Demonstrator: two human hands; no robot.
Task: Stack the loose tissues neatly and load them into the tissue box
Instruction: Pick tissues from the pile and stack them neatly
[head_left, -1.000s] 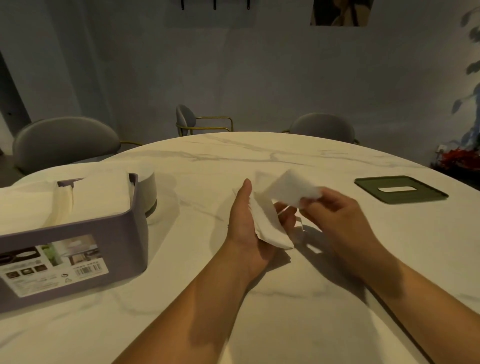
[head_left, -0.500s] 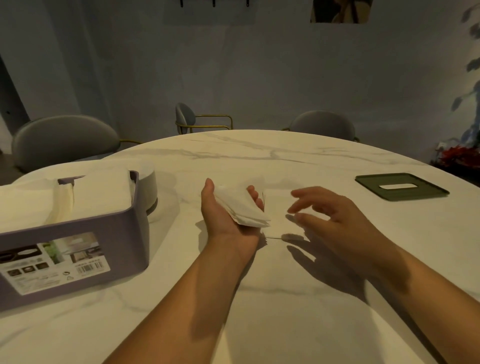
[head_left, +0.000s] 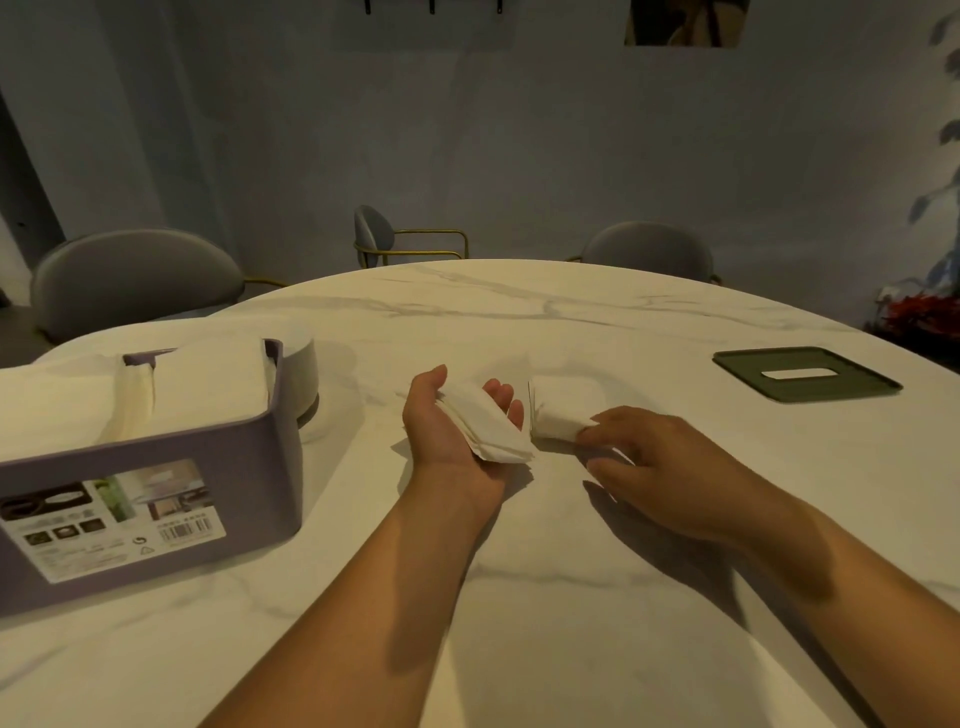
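Observation:
My left hand (head_left: 447, 426) lies palm up over the marble table (head_left: 519, 597), with a small stack of folded white tissues (head_left: 488, 431) resting across the palm, fingers loosely curved around it. Just to its right a folded white tissue (head_left: 563, 410) lies on the table, and my right hand (head_left: 660, 467) pinches its near corner with the fingertips. The purple tissue box (head_left: 156, 493) stands at the left, lid off, filled with white tissues (head_left: 130, 395).
The dark green box lid (head_left: 805, 374) with its slot lies at the right on the table. A pale round container (head_left: 304, 364) stands behind the box. Several grey chairs (head_left: 130, 275) ring the far side of the table.
My right hand let go of the tissue it laid on the left palm, moved to the right and down to the table, and now pinches another folded tissue there. The left hand stayed palm up.

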